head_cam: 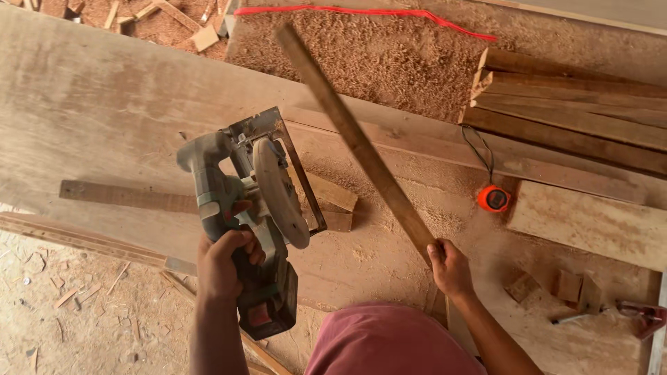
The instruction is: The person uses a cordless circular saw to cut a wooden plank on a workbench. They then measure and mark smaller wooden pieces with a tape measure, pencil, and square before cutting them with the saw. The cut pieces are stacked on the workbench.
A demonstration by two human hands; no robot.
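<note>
Currently I have the left hand (221,264) closed around the rear grip of the cordless circular saw (246,215), fingers wrapped under the handle near the trigger, so the tool hangs off the work with its battery end toward my body and its round blade guard (280,192) and base plate (274,149) turned up and away. I judge this carry keeps the blade clear of the large plywood sheet (97,118) below. The right hand (450,267) is shut on the near end of a long wooden slat (354,139), which angles up and away from me, its far end raised over the sawdust pile (375,62); gripping the end lets me swing the full length with one hand. A second dark strip (125,196) lies flat on the sheet, running under the saw, with short offcut blocks (333,201) just beside the base plate. An orange tape measure (494,198) sits on the bench to the right, near a stack of planks (577,111). A red cord (361,12) crosses the sawdust at the top. Small blocks (566,285) and a clamp-like tool (643,316) rest at far right.
</note>
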